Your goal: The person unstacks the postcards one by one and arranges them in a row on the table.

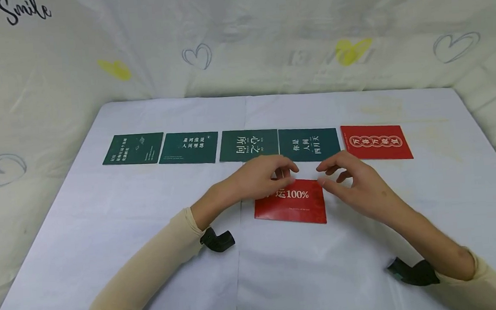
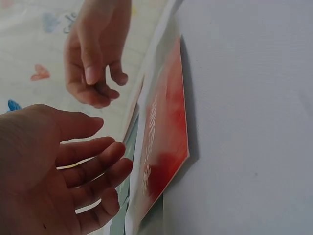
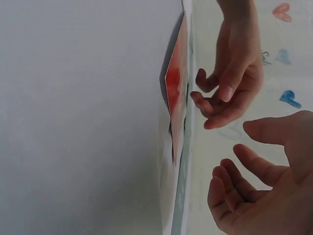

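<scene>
A red card [image 1: 297,209] with white lettering that ends in "100%" lies flat near the middle of the white table. Over its upper left part is my left hand [image 1: 261,177], palm turned inward, covering some of the print. My right hand [image 1: 358,185] is at the card's upper right corner, fingers loosely bent. The wrist views show both hands raised above the red card [image 2: 168,132], with space between fingers and thumb and nothing in either hand. In the right wrist view, the red card [image 3: 176,88] appears edge-on beside the hands.
Behind the hands runs a row of cards: green ones [image 1: 133,149], [image 1: 189,152], [image 1: 247,138], [image 1: 310,150] and a red one [image 1: 377,148] at the right end. A white cloth covers the table [image 1: 175,285]. A pale curtain [image 1: 242,69] with hearts hangs behind.
</scene>
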### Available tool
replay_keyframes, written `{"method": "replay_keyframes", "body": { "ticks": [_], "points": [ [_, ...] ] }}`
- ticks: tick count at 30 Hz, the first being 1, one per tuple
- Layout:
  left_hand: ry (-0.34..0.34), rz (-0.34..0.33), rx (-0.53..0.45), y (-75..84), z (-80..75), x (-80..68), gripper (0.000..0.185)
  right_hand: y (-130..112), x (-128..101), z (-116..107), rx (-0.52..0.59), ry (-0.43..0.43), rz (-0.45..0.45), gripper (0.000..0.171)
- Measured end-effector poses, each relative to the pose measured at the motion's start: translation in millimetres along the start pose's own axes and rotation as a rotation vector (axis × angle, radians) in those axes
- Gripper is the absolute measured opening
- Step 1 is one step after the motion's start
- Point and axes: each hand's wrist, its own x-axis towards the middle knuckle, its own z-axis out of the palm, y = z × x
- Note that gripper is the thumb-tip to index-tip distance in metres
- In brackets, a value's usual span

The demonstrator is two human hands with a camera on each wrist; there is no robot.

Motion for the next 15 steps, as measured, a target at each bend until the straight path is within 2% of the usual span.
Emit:
{"method": "replay_keyframes", "body": {
  "ticks": [15],
  "points": [
    [-0.022, 0.007, 0.047, -9.5, -2.7, -17.0, 0.041, -3.1, -0.6, 16.2, -0.056, -0.181, 0.005, 0.056]
  ]
}}
